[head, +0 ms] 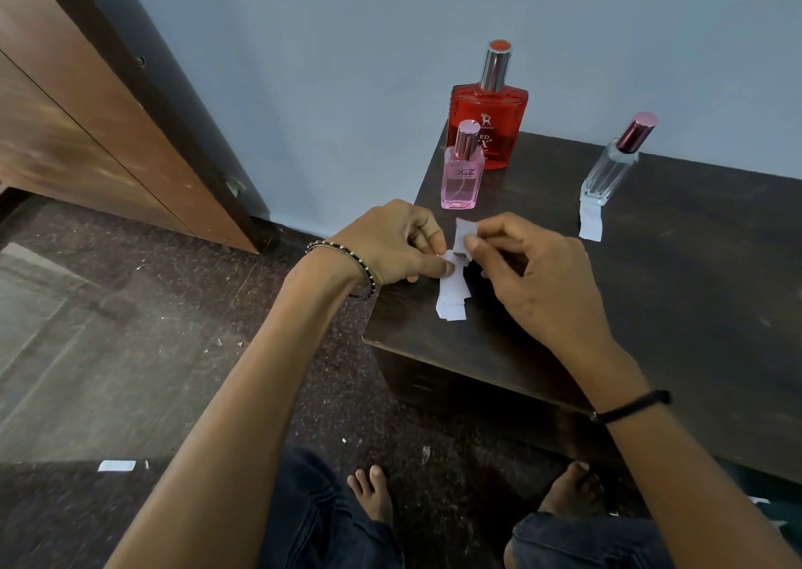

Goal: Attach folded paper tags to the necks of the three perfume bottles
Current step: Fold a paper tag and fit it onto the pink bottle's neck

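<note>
Looks like a room in a home. Low dark wooden table (651, 291) against a pale blue wall (347, 48), speckled stone floor (130, 351) with paper scraps, brown wooden door (87, 113), bare feet (373, 495).

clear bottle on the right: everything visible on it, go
The clear bottle is a slim, square-sided, glass-looking flask, seemingly empty, with a glossy maroon cap still on. It stands on the dark table, right of the other two bottles, appearing to lean in the wide-angle view. A white paper strip lies at its base. No hand touches it.
</note>
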Tool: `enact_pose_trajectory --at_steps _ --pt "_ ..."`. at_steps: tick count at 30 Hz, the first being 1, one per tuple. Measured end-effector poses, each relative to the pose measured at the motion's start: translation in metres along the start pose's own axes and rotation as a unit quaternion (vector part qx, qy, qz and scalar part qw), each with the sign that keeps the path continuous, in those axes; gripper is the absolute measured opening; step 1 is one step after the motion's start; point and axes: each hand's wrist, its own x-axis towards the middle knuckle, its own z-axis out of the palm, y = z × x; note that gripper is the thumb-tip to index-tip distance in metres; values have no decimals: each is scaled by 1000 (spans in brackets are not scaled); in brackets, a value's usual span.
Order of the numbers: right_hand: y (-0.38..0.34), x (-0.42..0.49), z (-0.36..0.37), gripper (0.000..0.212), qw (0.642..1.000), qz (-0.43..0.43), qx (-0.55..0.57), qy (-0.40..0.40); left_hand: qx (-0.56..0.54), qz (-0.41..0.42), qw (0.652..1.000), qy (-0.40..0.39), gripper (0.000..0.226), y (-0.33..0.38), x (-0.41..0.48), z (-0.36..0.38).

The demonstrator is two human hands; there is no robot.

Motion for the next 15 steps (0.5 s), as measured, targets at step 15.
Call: enact_pose_trajectory --at_steps 15 --pt "1 1 -8 23 995 -6 98 27 -225 -43 973 -20 53 20 -7 1"
